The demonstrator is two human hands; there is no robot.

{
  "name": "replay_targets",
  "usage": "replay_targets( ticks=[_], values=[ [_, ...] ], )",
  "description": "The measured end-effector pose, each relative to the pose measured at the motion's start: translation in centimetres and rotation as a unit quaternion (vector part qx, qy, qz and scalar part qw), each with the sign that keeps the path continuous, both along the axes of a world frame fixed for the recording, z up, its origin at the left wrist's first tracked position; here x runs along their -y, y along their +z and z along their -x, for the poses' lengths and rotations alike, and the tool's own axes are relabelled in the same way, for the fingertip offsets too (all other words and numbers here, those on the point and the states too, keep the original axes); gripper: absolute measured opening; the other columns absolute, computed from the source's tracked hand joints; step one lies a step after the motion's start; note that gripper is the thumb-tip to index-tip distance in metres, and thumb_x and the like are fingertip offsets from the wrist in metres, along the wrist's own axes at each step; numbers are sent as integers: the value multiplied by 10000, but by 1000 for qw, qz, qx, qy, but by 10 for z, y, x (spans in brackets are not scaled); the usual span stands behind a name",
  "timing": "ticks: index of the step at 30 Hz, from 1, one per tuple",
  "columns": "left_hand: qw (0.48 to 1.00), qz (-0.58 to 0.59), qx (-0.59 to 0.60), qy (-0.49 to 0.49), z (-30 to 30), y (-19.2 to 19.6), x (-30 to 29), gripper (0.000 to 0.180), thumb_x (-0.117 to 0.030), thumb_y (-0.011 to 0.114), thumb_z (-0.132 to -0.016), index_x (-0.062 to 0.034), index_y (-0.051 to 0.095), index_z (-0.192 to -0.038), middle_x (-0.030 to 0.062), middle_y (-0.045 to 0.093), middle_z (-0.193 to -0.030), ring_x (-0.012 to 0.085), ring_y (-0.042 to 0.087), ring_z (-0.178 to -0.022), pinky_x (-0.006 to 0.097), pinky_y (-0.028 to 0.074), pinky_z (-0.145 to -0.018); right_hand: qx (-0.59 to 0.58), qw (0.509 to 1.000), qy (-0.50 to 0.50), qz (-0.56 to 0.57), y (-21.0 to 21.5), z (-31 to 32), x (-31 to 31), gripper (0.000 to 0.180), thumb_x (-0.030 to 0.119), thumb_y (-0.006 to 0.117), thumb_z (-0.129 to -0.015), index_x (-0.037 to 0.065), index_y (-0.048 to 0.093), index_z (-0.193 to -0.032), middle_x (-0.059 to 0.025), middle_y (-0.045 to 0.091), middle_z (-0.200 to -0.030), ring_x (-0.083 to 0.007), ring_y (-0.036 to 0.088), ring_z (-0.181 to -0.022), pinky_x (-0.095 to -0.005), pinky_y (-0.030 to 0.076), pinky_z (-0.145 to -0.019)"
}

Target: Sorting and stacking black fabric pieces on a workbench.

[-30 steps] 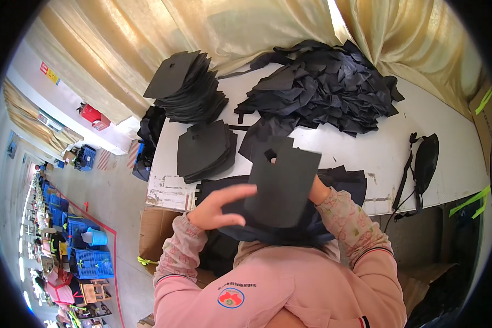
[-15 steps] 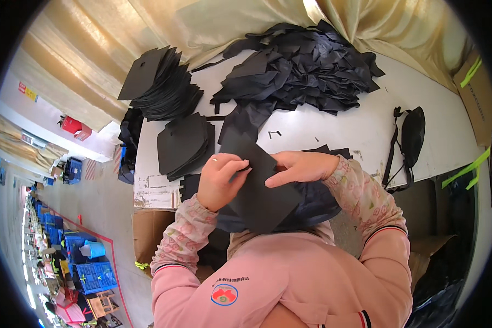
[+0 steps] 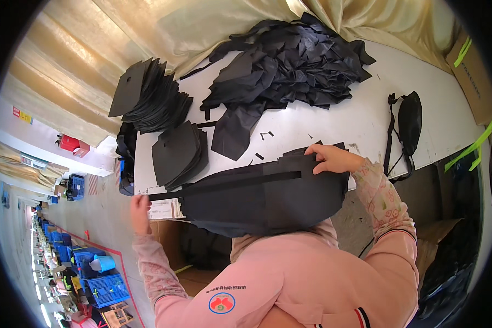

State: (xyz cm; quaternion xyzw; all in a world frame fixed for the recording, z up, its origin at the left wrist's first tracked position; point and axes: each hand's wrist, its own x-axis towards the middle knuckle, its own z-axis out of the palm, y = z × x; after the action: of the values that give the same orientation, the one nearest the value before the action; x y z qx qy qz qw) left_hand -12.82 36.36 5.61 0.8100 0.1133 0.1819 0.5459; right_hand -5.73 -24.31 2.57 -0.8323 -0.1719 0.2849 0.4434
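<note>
A long black strap (image 3: 224, 185) is now held stretched across the top of a stack of black fabric panels (image 3: 268, 202) lying at the near edge of the white worktop (image 3: 333, 120). Half a second ago both hands were close together on a single panel raised in front of the body; since then they have been drawn well apart and the panel has been lowered onto the stack. The left hand (image 3: 140, 210) is closed in a pinching grip on the strap's far left end, just off the worktop's corner. The right hand (image 3: 333, 158) is pressed down on the stack's upper right corner, fingers curled over the edge where the strap ends. The strap appears to be pulled taut, judged as being straightened or aligned along the panel. Further back lie two smaller piles of cut pieces (image 3: 177, 150) and a large loose heap of fabric (image 3: 295, 65).
</note>
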Motion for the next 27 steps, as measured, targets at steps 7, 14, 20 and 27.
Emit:
replay_targets(
  ticks=[7,14,20,27],
  values=[
    [909,-178,-50,-374,-62,28,195,396,-233,708,-875,-36,614,-1205,102,650,-1164,226,620,-1067,322,472,-919,172,984,22,46,33,22,-22,549,204,769,-770,88,512,-1241,-150,631,-894,-320,639,-857,-376,495,-769],
    [710,-61,-230,-662,-113,-6,312,432,-192,740,-842,-8,608,-1210,63,672,-1085,125,600,-988,282,476,-888,264,963,14,52,60,44,-42,590,206,792,-722,116,518,-1236,-147,670,-876,-327,667,-833,-382,513,-710],
    [663,4,-292,-689,-111,-15,332,437,-63,748,-814,2,604,-1222,14,679,-1038,84,588,-942,258,478,-890,342,934,-9,107,55,58,-41,538,183,781,-726,112,517,-1190,-96,677,-849,-287,651,-782,-381,437,-688],
    [644,20,-337,-687,-110,-13,340,463,-7,722,-817,6,578,-1257,15,674,-1059,86,585,-959,253,472,-907,331,931,-54,145,53,66,-47,511,179,776,-732,120,532,-1178,-89,677,-900,-289,627,-784,-373,411,-694]
  ],
)
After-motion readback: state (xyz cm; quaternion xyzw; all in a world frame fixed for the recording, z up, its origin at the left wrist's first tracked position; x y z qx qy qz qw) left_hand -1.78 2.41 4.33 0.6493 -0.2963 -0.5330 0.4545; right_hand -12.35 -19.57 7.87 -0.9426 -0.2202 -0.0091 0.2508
